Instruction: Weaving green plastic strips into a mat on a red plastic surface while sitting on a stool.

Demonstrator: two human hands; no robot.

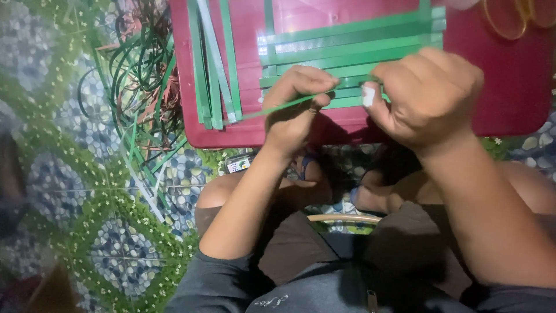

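A thin green strip [272,108] runs between both hands above the near edge of a low red table [509,87]. My left hand [298,107] pinches it between thumb and fingers. My right hand [425,95] grips its other end, with a white bandage on the thumb tip. Behind the hands, several wider green strips [347,43] lie flat and side by side across the table. Another bundle of green strips [211,64] lies lengthwise at the table's left end.
A tangle of loose green strips [139,75] lies on the patterned pebble floor [87,191] to the left. My crossed legs [324,191] sit under the table edge. A thin pale ring [343,218] rests in my lap. Orange rings [509,17] lie at the table's far right.
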